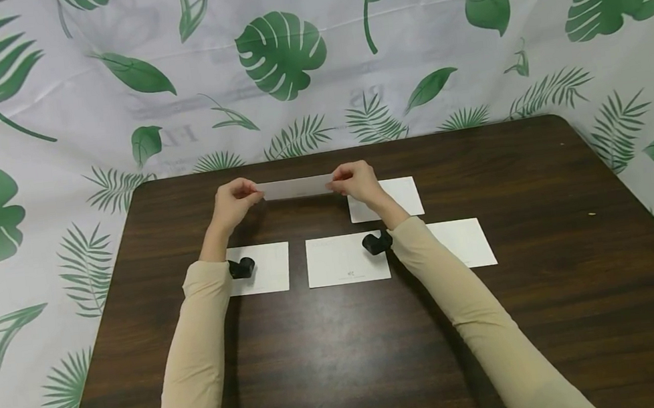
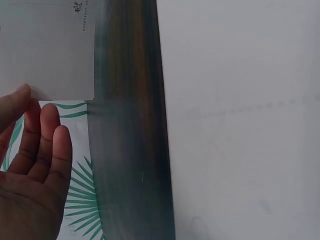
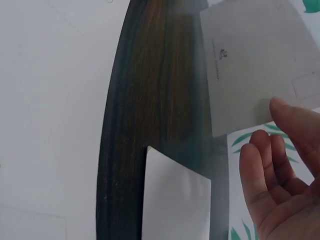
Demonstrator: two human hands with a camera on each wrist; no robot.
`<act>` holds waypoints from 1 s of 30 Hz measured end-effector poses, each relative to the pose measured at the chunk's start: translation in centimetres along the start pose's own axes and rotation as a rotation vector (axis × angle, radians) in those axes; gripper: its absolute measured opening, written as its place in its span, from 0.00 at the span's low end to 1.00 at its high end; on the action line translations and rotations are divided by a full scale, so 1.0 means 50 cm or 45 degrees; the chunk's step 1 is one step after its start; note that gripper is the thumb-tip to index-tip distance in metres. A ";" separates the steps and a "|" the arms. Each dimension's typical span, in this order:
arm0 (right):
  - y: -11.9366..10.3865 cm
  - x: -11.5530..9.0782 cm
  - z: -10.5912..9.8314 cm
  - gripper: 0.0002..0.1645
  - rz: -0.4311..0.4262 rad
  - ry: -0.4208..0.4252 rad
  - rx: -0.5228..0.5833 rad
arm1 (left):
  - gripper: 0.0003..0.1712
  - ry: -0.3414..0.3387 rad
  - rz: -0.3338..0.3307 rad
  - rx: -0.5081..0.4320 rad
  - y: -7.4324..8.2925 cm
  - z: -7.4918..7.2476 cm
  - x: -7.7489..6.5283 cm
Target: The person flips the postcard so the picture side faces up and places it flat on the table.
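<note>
A white postcard (image 1: 295, 188) with a small printed logo is held up over the far part of the table, tilted so the head view shows it as a narrow strip. My left hand (image 1: 233, 204) pinches its left end between thumb and fingers. At the right end, my right hand (image 1: 359, 181) pinches it the same way. In the right wrist view, a printed box shows on the held postcard (image 3: 260, 60). Just beneath my right hand lies another white card (image 1: 401, 197), partly covered by the wrist.
On the dark wooden table (image 1: 332, 358), a row of white cards lies nearer me: a left card (image 1: 268, 268), a middle card (image 1: 339, 256) and a right card (image 1: 467, 242). My forearms cover parts of them. A leaf-patterned cloth (image 1: 293, 120) hangs behind the table.
</note>
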State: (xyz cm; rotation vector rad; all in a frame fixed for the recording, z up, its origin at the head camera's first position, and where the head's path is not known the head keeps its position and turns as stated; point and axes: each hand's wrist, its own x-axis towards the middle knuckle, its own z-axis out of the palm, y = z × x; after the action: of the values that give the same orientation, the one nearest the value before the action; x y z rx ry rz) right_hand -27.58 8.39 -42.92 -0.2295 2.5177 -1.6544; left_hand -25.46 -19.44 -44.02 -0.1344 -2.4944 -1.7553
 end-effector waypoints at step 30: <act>0.023 -0.004 0.001 0.11 0.023 -0.258 -0.141 | 0.16 -0.195 -0.266 0.092 -0.012 -0.018 -0.016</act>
State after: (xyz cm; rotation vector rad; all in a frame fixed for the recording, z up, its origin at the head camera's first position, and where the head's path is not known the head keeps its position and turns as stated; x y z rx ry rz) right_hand -27.46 8.82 -44.01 -0.3637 2.4528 -1.4083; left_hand -24.73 -20.51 -44.36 -0.0030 -2.7677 -1.7873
